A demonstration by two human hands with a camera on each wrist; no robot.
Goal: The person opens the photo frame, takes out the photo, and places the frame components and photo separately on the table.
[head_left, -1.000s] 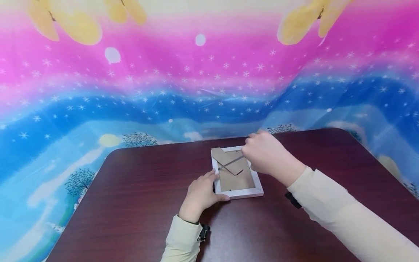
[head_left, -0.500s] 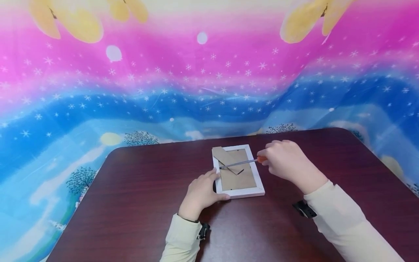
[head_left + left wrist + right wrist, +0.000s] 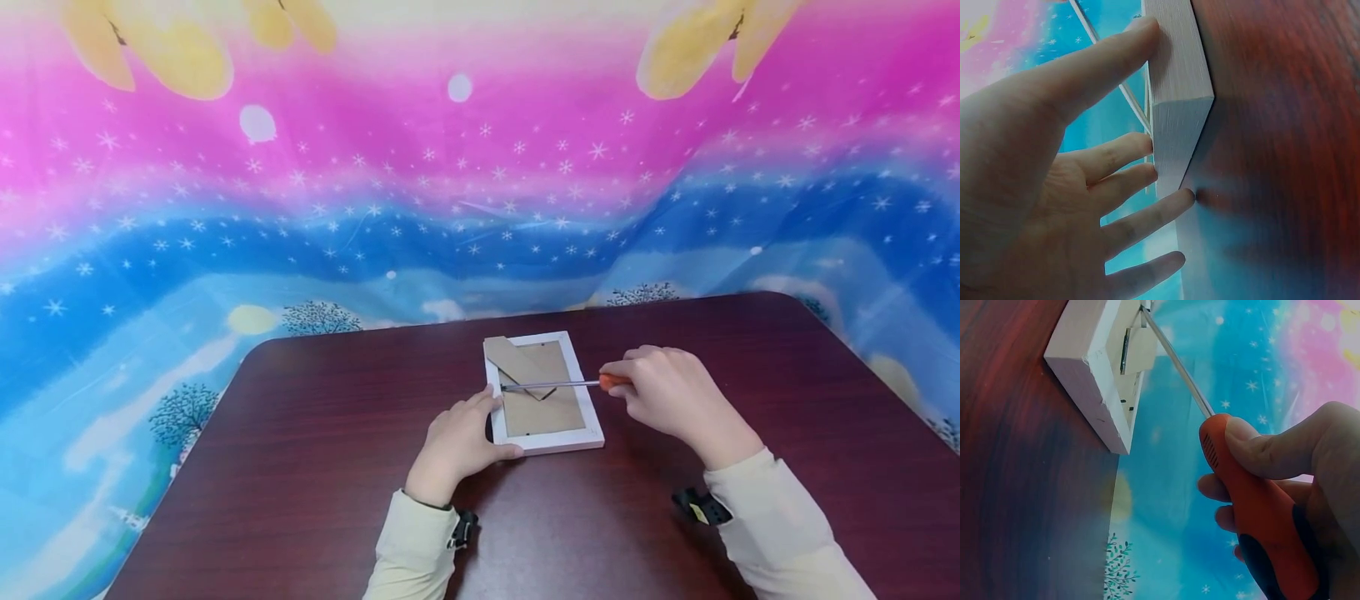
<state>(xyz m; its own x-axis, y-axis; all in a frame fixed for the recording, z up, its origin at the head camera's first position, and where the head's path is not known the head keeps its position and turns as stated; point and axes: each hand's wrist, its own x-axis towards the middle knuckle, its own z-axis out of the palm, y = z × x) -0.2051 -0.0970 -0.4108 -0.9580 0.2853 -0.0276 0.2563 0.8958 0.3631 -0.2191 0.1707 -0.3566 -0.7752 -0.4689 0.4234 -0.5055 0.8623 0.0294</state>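
A white picture frame [image 3: 555, 443] lies back side up on the table, with a brown backing board [image 3: 551, 417] and a slanted brown stand leg [image 3: 517, 363]. My right hand [image 3: 667, 396] grips the orange and black handle of a screwdriver [image 3: 1254, 506]. Its metal shaft runs leftward, low across the board, and the tip meets the inner left edge of the frame. My left hand [image 3: 459, 437] steadies the frame's near left corner. In the left wrist view, the thumb [image 3: 1129, 47] presses the near side while extended fingers [image 3: 1125, 153] touch the left side.
The dark red-brown wooden table [image 3: 315, 467] extends around the frame on all sides. Behind it hangs a colourful printed cloth [image 3: 420, 167] with snowflakes and trees. Small dark tabs [image 3: 1127, 405] show along the frame's inner edge.
My right hand has swung right and toward me, lowering the screwdriver from a steep slant to nearly flat across the frame. Its tip stays at the left edge. My left hand holds its place.
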